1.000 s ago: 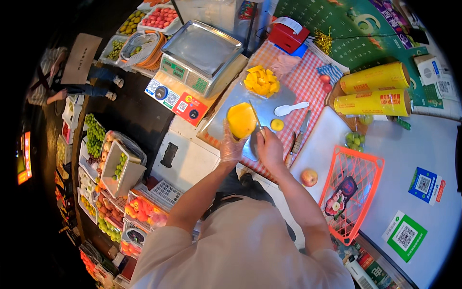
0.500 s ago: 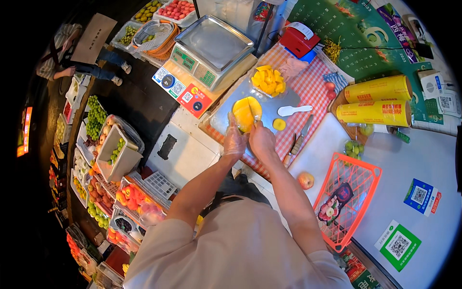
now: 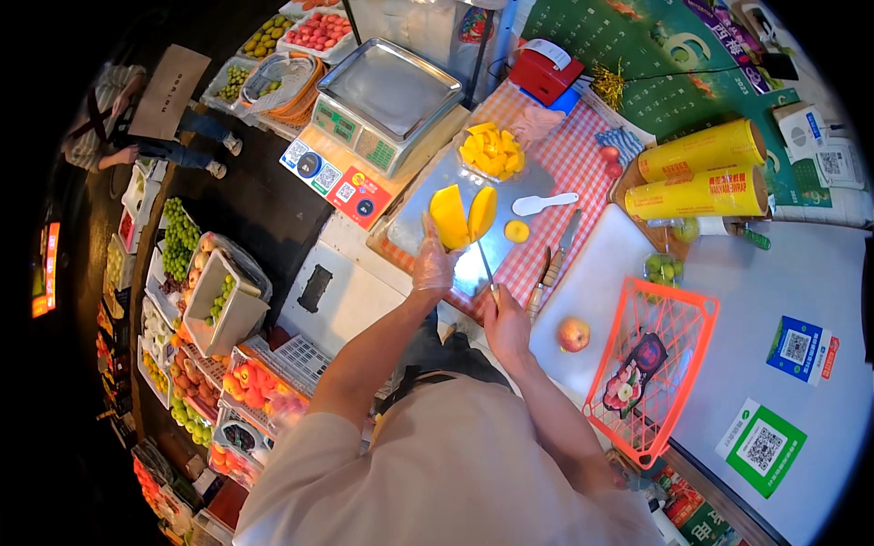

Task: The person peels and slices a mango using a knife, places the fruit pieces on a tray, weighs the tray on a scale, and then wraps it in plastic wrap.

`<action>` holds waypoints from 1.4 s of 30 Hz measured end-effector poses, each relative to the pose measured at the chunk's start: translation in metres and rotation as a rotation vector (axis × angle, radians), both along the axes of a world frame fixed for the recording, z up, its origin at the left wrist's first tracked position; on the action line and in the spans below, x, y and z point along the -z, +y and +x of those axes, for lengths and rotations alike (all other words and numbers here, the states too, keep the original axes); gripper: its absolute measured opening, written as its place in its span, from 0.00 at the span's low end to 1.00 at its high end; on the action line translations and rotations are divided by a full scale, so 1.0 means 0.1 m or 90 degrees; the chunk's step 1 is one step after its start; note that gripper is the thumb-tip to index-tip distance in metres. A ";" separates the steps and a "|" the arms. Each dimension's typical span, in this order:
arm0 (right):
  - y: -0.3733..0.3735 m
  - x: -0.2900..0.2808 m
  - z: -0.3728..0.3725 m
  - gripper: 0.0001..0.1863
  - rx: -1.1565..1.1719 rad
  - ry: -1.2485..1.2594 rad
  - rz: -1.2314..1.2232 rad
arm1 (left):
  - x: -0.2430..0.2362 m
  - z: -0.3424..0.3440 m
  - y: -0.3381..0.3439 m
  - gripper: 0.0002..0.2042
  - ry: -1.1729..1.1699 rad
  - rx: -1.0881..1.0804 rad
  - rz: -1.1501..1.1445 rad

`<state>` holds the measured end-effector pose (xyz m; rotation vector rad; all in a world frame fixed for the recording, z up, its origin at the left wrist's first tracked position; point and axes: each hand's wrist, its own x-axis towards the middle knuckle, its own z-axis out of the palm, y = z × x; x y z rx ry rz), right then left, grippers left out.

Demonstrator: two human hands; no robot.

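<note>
My left hand (image 3: 431,264), in a clear plastic glove, grips a peeled mango (image 3: 447,217) over a metal board (image 3: 528,178). A slice of mango (image 3: 482,213) leans away from its right side, split from it at the top. In my right hand (image 3: 508,323) is a knife (image 3: 487,264), its tip pointing up towards the bottom of the cut. Behind the mango stands a clear tub of mango cubes (image 3: 492,151). A white spoon (image 3: 545,203) and a small round mango end (image 3: 516,231) lie to the right.
Two more knives (image 3: 553,262) lie on the checked cloth (image 3: 583,173). A white cutting board (image 3: 583,273), an apple (image 3: 574,334) and an orange basket (image 3: 669,364) are at right, below rolls of wrap (image 3: 696,193). A scale (image 3: 387,100) stands at the back; fruit crates (image 3: 223,300) line the left.
My right hand has drawn the knife down and back towards me, out of the mango. The cut has opened, and the right slice now leans apart from the rest. The view has shifted slightly.
</note>
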<state>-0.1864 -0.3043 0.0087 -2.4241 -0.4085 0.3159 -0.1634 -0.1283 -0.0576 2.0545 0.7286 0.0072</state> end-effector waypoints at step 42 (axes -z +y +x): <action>-0.38 0.17 -0.62 0.16 0.151 -0.069 0.071 | -0.20 0.96 1.21 0.27 0.037 0.651 0.443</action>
